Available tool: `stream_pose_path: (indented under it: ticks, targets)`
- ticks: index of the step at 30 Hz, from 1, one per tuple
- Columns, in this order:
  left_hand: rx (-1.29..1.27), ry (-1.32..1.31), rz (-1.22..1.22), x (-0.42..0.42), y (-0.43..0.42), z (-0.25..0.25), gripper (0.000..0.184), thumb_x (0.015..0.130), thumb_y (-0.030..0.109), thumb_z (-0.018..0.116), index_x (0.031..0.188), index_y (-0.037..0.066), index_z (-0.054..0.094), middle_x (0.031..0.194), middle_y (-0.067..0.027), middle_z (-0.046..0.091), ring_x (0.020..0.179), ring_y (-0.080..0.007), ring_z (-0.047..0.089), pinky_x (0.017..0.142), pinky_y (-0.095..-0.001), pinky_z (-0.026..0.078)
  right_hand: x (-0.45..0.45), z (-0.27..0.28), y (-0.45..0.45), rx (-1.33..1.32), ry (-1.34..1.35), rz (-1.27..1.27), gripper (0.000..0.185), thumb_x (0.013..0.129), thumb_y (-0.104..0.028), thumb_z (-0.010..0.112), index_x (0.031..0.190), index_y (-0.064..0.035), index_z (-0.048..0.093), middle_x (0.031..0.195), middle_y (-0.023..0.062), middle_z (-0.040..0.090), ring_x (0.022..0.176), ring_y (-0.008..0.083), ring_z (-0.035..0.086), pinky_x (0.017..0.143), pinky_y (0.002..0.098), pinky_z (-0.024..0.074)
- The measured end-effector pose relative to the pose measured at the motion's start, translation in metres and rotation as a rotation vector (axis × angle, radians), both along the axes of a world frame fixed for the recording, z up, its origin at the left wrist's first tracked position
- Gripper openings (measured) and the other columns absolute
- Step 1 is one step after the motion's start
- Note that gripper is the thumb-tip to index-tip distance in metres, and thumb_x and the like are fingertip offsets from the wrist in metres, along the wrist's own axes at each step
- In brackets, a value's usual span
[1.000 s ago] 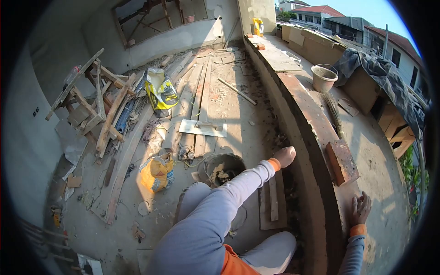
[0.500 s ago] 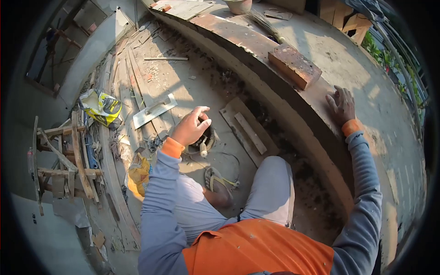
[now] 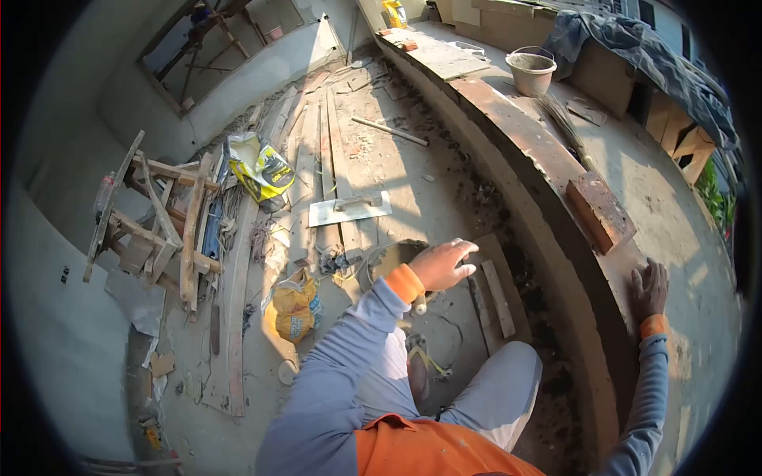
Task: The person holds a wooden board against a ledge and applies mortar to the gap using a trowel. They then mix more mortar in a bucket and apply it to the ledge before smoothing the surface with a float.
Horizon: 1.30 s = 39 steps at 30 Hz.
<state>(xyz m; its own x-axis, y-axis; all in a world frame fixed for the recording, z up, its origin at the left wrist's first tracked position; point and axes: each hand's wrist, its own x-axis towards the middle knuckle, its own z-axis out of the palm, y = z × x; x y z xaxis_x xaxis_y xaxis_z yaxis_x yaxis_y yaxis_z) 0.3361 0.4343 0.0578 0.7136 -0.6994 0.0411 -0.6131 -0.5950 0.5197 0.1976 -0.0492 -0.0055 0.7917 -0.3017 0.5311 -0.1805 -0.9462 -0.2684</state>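
My left hand (image 3: 439,266) hovers in front of my knees with nothing in it, thumb and fingers apart. Beneath and beside it is a round pan (image 3: 382,268), partly hidden by the hand and wrist, with a wooden tool handle (image 3: 421,306) showing below. Just right of that hand lies a wooden float (image 3: 498,299) with a long bar handle. My right hand (image 3: 650,289) rests on the raised ledge (image 3: 508,131), fingers stretched out. Farther along the ledge, close to its fingertips, sits a reddish brick (image 3: 601,213).
A steel plastering trowel (image 3: 349,209) lies across planks. Left are a yellow-black bag (image 3: 262,168), a crumpled yellow bag (image 3: 294,308) and a wooden sawhorse-like frame (image 3: 171,218). Beyond the ledge stand a bucket (image 3: 532,73) and a broom (image 3: 565,131); a stick (image 3: 389,131) lies on the floor.
The view has swung left and up, so the surroundings sit farther right and lower. My left hand has moved right, from over the pan toward the wooden float. My right hand stays on the ledge.
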Motion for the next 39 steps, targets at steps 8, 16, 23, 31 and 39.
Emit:
stream_pose_path:
  ticks: [8,16,23,31,39]
  targets:
    - [0.158,0.041,-0.235,-0.042,0.002,-0.003,0.047,0.089,0.030,0.056,0.128,0.003,0.046,0.122,-0.0173,0.054,0.108,-0.0364,0.056,0.091,-0.0458,0.046,0.002,-0.020,-0.019,-0.059,0.019,0.029,0.039,0.087,-0.026,0.057,0.114,0.0019,0.052,0.095,0.0171,0.052,0.091,0.0348,0.051,0.084,0.0438,0.0398]
    - [0.254,0.019,-0.136,-0.039,0.040,0.004,0.048,0.088,0.030,0.057,0.127,0.004,0.046,0.116,-0.0176,0.055,0.103,-0.0376,0.058,0.088,-0.0464,0.047,0.010,-0.036,-0.036,-0.019,0.022,0.055,0.042,0.088,-0.029,0.054,0.112,0.0056,0.051,0.096,0.0212,0.051,0.090,0.0377,0.051,0.081,0.0450,0.0414]
    - [0.300,0.032,-0.145,-0.048,0.052,-0.005,0.050,0.088,0.031,0.057,0.129,0.005,0.044,0.118,-0.0177,0.055,0.106,-0.0367,0.057,0.091,-0.0461,0.045,0.009,-0.034,-0.028,-0.011,-0.034,0.067,0.037,0.088,-0.022,0.056,0.111,0.0075,0.052,0.097,0.0238,0.051,0.089,0.0383,0.054,0.079,0.0446,0.0444]
    - [0.344,0.082,-0.106,-0.051,0.067,-0.004,0.054,0.087,0.032,0.058,0.131,0.004,0.042,0.120,-0.0187,0.054,0.109,-0.0369,0.056,0.091,-0.0459,0.045,0.009,-0.031,-0.028,0.002,-0.018,0.073,0.038,0.088,-0.023,0.057,0.111,0.0071,0.052,0.096,0.0220,0.052,0.086,0.0363,0.055,0.076,0.0440,0.0458]
    - [0.356,0.070,-0.041,-0.061,0.087,-0.004,0.055,0.087,0.032,0.058,0.131,0.004,0.042,0.117,-0.0190,0.055,0.108,-0.0363,0.056,0.091,-0.0461,0.045,0.010,-0.032,-0.033,-0.039,-0.026,0.091,0.035,0.089,-0.022,0.056,0.108,0.0064,0.054,0.094,0.0207,0.052,0.085,0.0356,0.053,0.077,0.0443,0.0444]
